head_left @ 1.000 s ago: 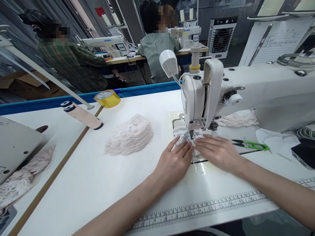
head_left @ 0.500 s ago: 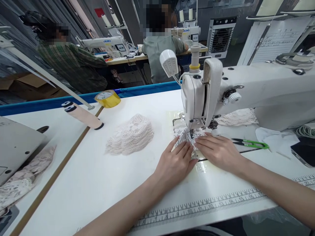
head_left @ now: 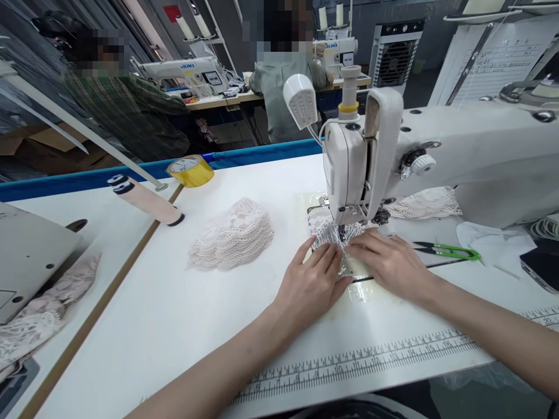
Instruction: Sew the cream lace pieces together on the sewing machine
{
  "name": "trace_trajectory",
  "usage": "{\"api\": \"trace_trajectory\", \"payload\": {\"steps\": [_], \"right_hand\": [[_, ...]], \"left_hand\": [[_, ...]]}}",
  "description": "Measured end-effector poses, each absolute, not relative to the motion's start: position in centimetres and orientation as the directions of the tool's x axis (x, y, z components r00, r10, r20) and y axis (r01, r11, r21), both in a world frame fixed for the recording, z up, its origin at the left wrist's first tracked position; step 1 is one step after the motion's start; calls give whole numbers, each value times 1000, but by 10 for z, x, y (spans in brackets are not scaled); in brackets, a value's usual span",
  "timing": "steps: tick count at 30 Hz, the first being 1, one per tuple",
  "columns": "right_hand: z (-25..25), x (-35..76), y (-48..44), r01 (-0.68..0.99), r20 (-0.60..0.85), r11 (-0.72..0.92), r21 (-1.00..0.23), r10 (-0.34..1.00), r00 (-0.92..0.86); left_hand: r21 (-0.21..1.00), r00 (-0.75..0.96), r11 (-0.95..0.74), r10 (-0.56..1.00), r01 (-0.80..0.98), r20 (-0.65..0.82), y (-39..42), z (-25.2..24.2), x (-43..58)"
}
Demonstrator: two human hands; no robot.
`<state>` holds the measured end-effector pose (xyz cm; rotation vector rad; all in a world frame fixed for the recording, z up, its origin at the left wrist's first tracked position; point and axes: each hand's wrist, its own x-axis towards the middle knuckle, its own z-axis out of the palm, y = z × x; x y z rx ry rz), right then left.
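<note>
A piece of white lace (head_left: pixel 322 228) lies under the needle and presser foot of the white sewing machine (head_left: pixel 347 169). My left hand (head_left: pixel 311 278) rests flat on the near left part of the lace, fingers stretched toward the needle. From the other side, my right hand (head_left: pixel 391 262) lies low with its fingers extended onto the lace's right edge, close to the foot. Both hands press rather than grip, as far as shows; the fingertips partly cover the lace. To the left is a layered stack of pale lace pieces (head_left: pixel 236 238).
Green-handled thread snips (head_left: pixel 456 251) and a phone (head_left: pixel 541 269) lie at right. More lace (head_left: pixel 430 203) sits behind the machine's needle end. A pink thread cone (head_left: pixel 148 201) and yellow tape roll (head_left: pixel 192 172) are at left. Two people sit at machines beyond.
The lace has shifted away from me under the foot, with more of it showing beyond the needle. Both hands stay beside it. The view has shifted slightly.
</note>
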<state>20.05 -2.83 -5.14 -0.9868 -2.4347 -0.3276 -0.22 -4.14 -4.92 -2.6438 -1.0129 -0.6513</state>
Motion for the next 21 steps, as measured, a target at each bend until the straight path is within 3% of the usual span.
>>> {"api": "trace_trajectory", "payload": {"steps": [6, 21], "right_hand": [[-53, 202, -29, 691, 543, 719, 76, 552, -634], [-51, 200, -23, 735, 490, 670, 103, 609, -623]], "left_hand": [[-73, 656, -722, 577, 689, 487, -43, -49, -1], [-62, 640, -699, 610, 712, 467, -26, -53, -2]]}}
